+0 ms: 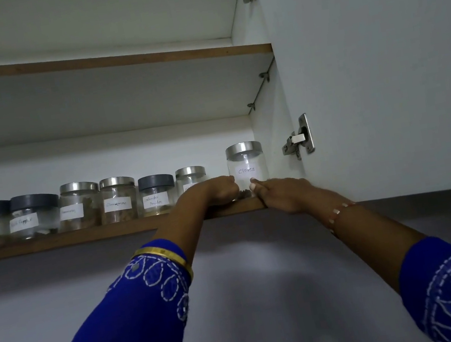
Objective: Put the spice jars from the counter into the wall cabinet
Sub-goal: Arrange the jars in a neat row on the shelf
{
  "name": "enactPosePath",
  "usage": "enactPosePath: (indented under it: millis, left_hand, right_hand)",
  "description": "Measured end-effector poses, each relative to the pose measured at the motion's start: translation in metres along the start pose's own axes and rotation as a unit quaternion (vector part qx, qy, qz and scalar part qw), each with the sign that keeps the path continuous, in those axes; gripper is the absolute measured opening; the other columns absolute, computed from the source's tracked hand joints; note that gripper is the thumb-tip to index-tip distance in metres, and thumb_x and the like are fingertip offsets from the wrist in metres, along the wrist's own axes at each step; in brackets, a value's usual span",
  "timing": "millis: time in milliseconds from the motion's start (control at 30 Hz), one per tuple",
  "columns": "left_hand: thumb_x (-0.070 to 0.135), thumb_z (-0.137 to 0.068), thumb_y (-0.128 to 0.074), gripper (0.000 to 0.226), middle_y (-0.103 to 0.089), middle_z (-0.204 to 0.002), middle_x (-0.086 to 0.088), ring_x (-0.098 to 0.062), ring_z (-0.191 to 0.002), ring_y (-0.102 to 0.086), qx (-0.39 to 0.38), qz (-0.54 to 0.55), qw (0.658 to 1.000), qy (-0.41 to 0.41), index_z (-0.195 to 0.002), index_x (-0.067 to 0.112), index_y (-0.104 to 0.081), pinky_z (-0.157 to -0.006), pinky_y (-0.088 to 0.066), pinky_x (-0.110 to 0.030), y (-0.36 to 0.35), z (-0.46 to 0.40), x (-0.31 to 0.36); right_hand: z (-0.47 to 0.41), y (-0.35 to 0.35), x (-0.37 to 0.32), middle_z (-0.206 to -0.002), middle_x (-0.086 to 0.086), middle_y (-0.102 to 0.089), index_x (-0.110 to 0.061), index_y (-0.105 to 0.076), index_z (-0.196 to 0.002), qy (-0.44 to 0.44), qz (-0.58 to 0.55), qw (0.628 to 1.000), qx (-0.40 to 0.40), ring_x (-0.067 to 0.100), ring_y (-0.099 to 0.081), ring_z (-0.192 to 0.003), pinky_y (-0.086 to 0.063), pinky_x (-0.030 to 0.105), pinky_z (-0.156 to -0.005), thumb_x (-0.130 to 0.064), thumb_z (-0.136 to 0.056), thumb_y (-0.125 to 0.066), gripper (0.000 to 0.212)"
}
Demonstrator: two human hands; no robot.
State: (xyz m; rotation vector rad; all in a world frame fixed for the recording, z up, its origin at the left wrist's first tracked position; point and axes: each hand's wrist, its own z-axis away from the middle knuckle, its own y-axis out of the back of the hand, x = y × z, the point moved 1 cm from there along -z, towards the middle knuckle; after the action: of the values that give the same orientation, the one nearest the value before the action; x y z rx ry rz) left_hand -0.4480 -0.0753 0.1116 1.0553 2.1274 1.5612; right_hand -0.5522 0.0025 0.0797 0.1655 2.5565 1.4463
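A clear glass jar labelled "Cloves" (246, 164) with a silver lid stands upright at the right end of the lower shelf (80, 236) of the wall cabinet. My left hand (216, 191) presses against its lower left side. My right hand (278, 193) touches its lower right side, thumb against the glass. Both hands rest on the shelf's front edge. To the left stands a row of several labelled spice jars (118, 199), some with silver lids and some with dark grey lids. One silver-lidded jar (190, 178) is partly hidden behind my left hand.
The open cabinet door (380, 70) hangs at the right on a metal hinge (299, 137). An upper shelf (110, 61) spans the cabinet above the jars. Below the cabinet is a bare grey wall (252, 285).
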Motion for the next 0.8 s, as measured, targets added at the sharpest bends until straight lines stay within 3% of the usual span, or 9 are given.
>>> enactPosePath:
  millis: [133,267,367,467,533,633,700,800]
  left_hand:
    - [0.010,-0.095,-0.035,0.040,-0.047,-0.139,-0.015,-0.028,-0.124,-0.047,-0.011,-0.003,1.000,0.015,-0.133,0.003,-0.043,-0.107,-0.037,-0.038,0.000,-0.010,-0.004]
    - [0.014,-0.095,-0.037,0.041,-0.044,-0.141,-0.012,-0.019,-0.109,-0.047,-0.019,0.008,0.999,0.031,-0.134,0.009,-0.043,-0.100,-0.038,-0.034,-0.001,-0.019,-0.009]
    - [0.016,-0.099,-0.031,0.041,-0.041,-0.143,-0.014,-0.016,-0.103,-0.041,-0.026,-0.042,0.998,0.031,-0.137,0.004,-0.039,-0.098,-0.038,-0.033,-0.001,-0.025,-0.008]
    - [0.016,-0.100,-0.028,0.038,-0.050,-0.129,-0.013,-0.018,-0.100,-0.043,-0.044,-0.086,0.995,0.028,-0.131,0.002,-0.044,-0.086,-0.035,-0.028,-0.004,-0.033,-0.011]
    - [0.016,-0.099,-0.028,0.031,-0.050,-0.113,-0.009,-0.018,-0.097,-0.046,-0.060,-0.114,0.991,0.029,-0.118,0.003,-0.050,-0.082,-0.035,-0.027,-0.006,-0.040,-0.014]
    - [0.014,-0.099,-0.029,0.030,-0.051,-0.111,-0.012,-0.019,-0.094,-0.047,-0.063,-0.117,0.991,0.026,-0.116,0.004,-0.051,-0.070,-0.039,-0.022,-0.007,-0.047,-0.016]
    - [0.015,-0.099,-0.029,0.030,-0.053,-0.114,-0.015,-0.019,-0.094,-0.048,-0.062,-0.096,0.993,0.037,-0.118,0.004,-0.050,-0.074,-0.039,-0.025,-0.007,-0.047,-0.015]
    - [0.014,-0.096,-0.031,0.028,-0.050,-0.103,-0.009,-0.018,-0.086,-0.050,-0.055,-0.082,0.994,0.056,-0.116,0.007,-0.050,-0.081,-0.036,-0.029,-0.005,-0.049,-0.016]
  right_hand:
    - [-0.009,0.010,-0.007,-0.151,0.012,-0.033,-0.016,-0.038,-0.141,0.005,-0.035,0.997,-0.065,0.025,-0.032,-0.138,-0.022,0.034,-0.112,-0.035,-0.103,-0.012,0.050]
    - [-0.025,0.011,-0.008,-0.152,0.012,-0.030,-0.010,-0.031,-0.144,-0.007,-0.039,0.993,-0.109,0.025,-0.031,-0.139,-0.021,0.034,-0.113,-0.030,-0.104,-0.020,0.046]
    - [-0.042,0.009,-0.005,-0.149,0.012,-0.035,-0.010,-0.032,-0.144,-0.025,-0.049,0.989,-0.136,0.026,-0.038,-0.135,-0.028,0.033,-0.111,-0.029,-0.101,-0.031,0.047]
    - [-0.054,0.007,-0.005,-0.148,0.011,-0.037,-0.010,-0.033,-0.144,-0.031,-0.030,0.991,-0.129,0.024,-0.040,-0.134,-0.031,0.030,-0.108,-0.028,-0.101,-0.035,0.047]
    - [-0.066,0.002,-0.003,-0.146,0.013,-0.039,-0.006,-0.035,-0.142,-0.041,-0.023,0.991,-0.128,0.025,-0.042,-0.132,-0.033,0.030,-0.107,-0.024,-0.101,-0.035,0.045]
    - [-0.084,-0.003,-0.001,-0.143,0.017,-0.043,0.000,-0.039,-0.137,-0.063,-0.008,0.987,-0.148,0.028,-0.044,-0.131,-0.035,0.033,-0.107,-0.019,-0.102,-0.033,0.040]
    - [-0.090,-0.006,-0.002,-0.143,0.017,-0.042,-0.002,-0.037,-0.138,-0.067,-0.011,0.985,-0.156,0.029,-0.042,-0.132,-0.035,0.034,-0.106,-0.017,-0.102,-0.033,0.039]
    - [-0.111,-0.010,0.010,-0.133,0.011,-0.049,-0.011,-0.042,-0.135,-0.079,-0.013,0.984,-0.162,0.028,-0.045,-0.129,-0.036,0.035,-0.106,-0.023,-0.100,-0.041,0.037]
